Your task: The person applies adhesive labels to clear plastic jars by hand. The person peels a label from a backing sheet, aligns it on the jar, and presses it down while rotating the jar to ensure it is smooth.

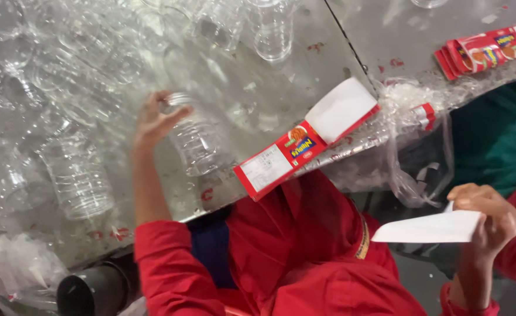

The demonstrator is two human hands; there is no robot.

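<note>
a grey metal worktop (pixel 252 99) fills most of the view, its dull surface scuffed, smeared and dotted with small red scraps and flecks, and it throws back a soft, even light with pale glare patches near the top. a thin dark seam (pixel 351 50) runs slantwise across it at the upper right, where a second grey panel (pixel 410 35) butts against the first. below the worktop's near edge the space falls into shadow, with a strip of dark grey floor (pixel 416 275) showing at the lower right.
</note>
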